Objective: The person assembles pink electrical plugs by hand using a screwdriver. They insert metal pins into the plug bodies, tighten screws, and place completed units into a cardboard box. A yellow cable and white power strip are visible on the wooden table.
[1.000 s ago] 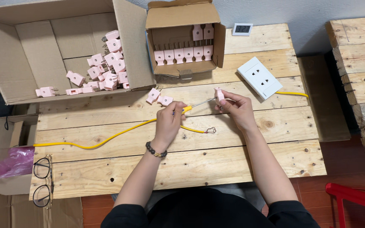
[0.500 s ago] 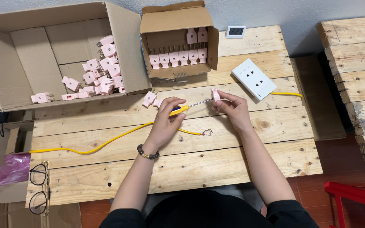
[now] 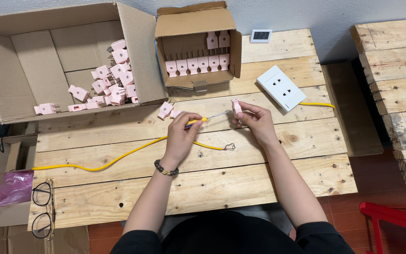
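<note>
Pink plug (image 3: pixel 236 107): pinched upright in right hand (image 3: pixel 255 121).
Screwdriver (image 3: pixel 206 118): gripped by left hand (image 3: pixel 180 137), tip held at plug.
Cable (image 3: pixel 118 159): lying under left wrist.

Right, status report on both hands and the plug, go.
Left hand gripping yellow-handled screwdriver, tip at plug. Right hand pinching small pink plastic plug upright. Yellow cable lies under left hand; two loose pink plugs beside it.

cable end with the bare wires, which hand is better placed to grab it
Left, probably. The left hand lies right over the yellow cable, and the cable end sits just beside it, though it grips a screwdriver. The right hand is farther up, holding a pink plug.
</note>
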